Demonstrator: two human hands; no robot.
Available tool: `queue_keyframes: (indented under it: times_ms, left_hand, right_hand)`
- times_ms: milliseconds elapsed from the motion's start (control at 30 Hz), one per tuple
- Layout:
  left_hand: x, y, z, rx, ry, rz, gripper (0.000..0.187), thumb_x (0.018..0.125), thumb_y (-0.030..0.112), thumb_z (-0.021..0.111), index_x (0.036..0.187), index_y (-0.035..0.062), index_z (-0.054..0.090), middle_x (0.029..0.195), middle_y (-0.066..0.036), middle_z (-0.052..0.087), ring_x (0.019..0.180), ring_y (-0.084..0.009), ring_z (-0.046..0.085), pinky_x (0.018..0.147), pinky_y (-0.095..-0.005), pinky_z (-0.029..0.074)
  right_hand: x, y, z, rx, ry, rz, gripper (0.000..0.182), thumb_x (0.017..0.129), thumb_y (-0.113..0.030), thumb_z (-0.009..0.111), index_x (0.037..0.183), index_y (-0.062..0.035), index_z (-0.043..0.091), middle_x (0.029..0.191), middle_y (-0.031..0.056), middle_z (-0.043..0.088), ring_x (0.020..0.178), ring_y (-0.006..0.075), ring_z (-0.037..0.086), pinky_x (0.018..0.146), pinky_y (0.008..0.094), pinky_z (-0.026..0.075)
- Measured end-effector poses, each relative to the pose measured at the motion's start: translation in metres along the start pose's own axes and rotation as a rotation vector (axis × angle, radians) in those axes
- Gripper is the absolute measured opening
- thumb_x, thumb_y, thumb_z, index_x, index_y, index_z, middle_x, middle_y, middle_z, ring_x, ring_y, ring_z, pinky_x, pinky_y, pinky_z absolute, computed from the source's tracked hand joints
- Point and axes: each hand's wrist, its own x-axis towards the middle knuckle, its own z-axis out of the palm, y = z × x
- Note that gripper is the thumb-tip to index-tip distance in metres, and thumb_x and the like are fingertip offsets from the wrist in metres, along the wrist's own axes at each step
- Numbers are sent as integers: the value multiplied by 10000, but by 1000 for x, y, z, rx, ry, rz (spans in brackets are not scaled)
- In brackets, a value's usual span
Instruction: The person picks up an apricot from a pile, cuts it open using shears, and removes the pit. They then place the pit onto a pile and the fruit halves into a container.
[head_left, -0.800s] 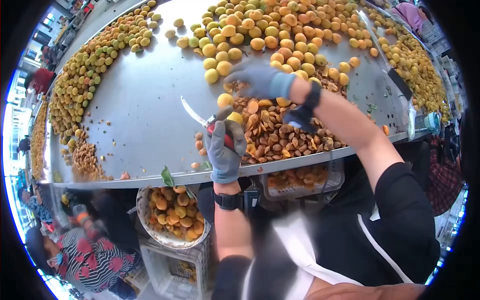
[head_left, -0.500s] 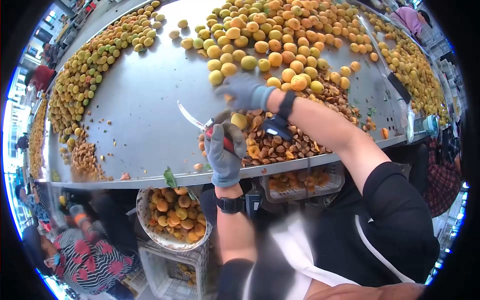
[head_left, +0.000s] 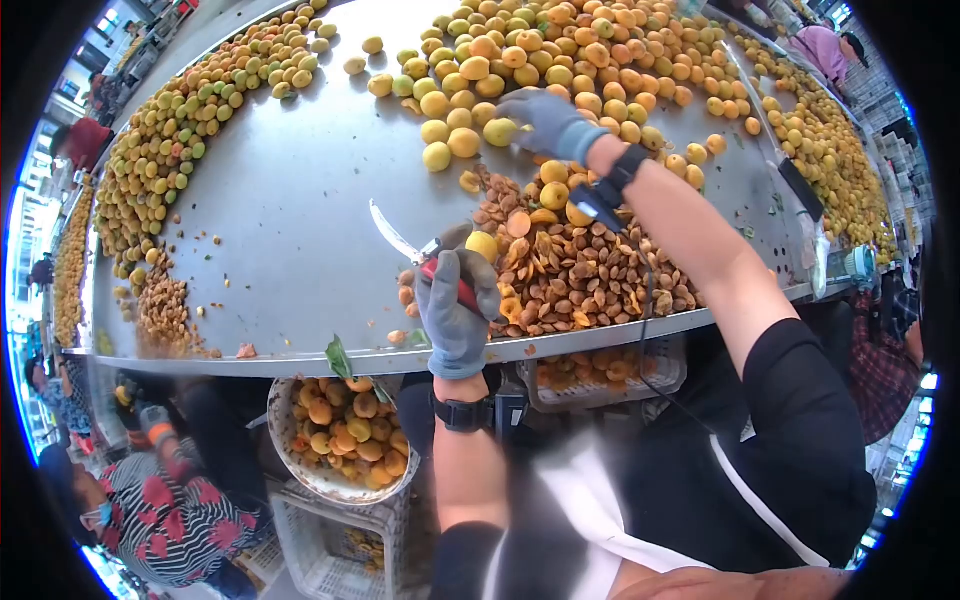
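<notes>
My left hand (head_left: 458, 300), in a grey glove, is closed round the red handle of a curved knife (head_left: 398, 236), its blade pointing up and to the left over the steel table. A yellow apricot (head_left: 482, 246) shows right at the fingers of that hand. Farther out, my gloved right hand (head_left: 552, 122) reaches over the near edge of the apricot heap (head_left: 560, 45). Its fingers are apart, with the tips at a yellow-green apricot (head_left: 500, 132). Between the hands and the table edge lies a pile of brown apricot pits (head_left: 590, 275), with orange apricot halves among them.
The steel table (head_left: 290, 200) carries more apricots (head_left: 150, 190) along its left side. Below its edge are a white bucket of apricots (head_left: 345, 440) and plastic crates (head_left: 330, 535). A person in a patterned top (head_left: 175, 510) sits at the lower left. A cable hangs from my right wrist.
My right hand has moved outward and to the right, from beside the pits to the apricot heap. An apricot half now shows where it was. My left hand keeps the knife almost in place.
</notes>
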Motion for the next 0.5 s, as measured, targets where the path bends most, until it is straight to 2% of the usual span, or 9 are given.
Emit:
queue_keyframes:
  times_ms: [100, 167, 233, 267, 367, 400, 433, 500]
  left_hand:
    - [1, 1, 2, 41, -3, 8, 443, 982, 361, 477, 1229, -5, 515, 669, -30, 509, 440, -80, 408, 393, -220, 343]
    - [2, 0, 4, 13, 22, 3, 439, 978, 355, 487, 1221, -10, 522, 657, -33, 503, 441, -85, 410, 394, -220, 343]
    - [3, 0, 4, 6, 26, 21, 434, 977, 342, 493, 1213, -21, 525, 647, -38, 502, 437, -86, 409, 394, -219, 341]
    - [3, 1, 5, 7, 28, 11, 431, 976, 335, 499, 1207, -28, 528, 646, -41, 507, 434, -87, 409, 394, -219, 341]
    - [4, 2, 2, 2, 1, -6, 423, 971, 322, 516, 1198, -35, 533, 656, -49, 524, 424, -88, 411, 394, -219, 343]
    - [4, 1, 3, 10, 0, -7, 422, 970, 322, 519, 1199, -32, 534, 655, -48, 523, 423, -88, 410, 392, -218, 343]
    - [4, 0, 3, 18, -2, -7, 420, 969, 322, 522, 1200, -29, 535, 655, -48, 523, 423, -87, 410, 390, -217, 343]
    - [3, 0, 3, 22, -13, -14, 416, 970, 318, 518, 1201, -27, 536, 656, -48, 525, 423, -87, 411, 388, -216, 343]
  right_hand:
    - [17, -24, 33, -97, -84, 91, 409, 791, -293, 618, 1183, -180, 608, 1201, 83, 595, 1094, 310, 579, 918, 424, 473]
    - [23, -25, 32, -141, -118, 142, 390, 798, -296, 611, 1177, -202, 612, 1225, 84, 582, 1107, 323, 572, 920, 423, 473]
    - [18, -38, 8, -295, -269, 332, 390, 804, -315, 605, 1181, -216, 607, 1211, 96, 601, 1099, 305, 590, 921, 416, 477]
    - [14, -36, 1, -277, -282, 413, 375, 827, -352, 562, 1163, -199, 626, 1171, 106, 628, 1060, 286, 618, 901, 414, 486]
    - [3, -22, -2, -356, -386, 478, 376, 842, -363, 513, 1116, -154, 661, 1132, 107, 648, 1029, 271, 635, 870, 417, 494]
    - [1, -20, -3, -372, -417, 486, 383, 856, -378, 484, 1052, -125, 694, 1144, 105, 646, 1030, 271, 633, 856, 423, 491]
    - [-3, -19, -2, -373, -415, 488, 383, 856, -378, 484, 1052, -125, 694, 1144, 105, 646, 1030, 271, 633, 856, 423, 491]
    - [-6, -19, -1, -566, -324, 298, 337, 838, -361, 527, 995, -124, 708, 1104, 94, 658, 992, 267, 642, 832, 416, 495]
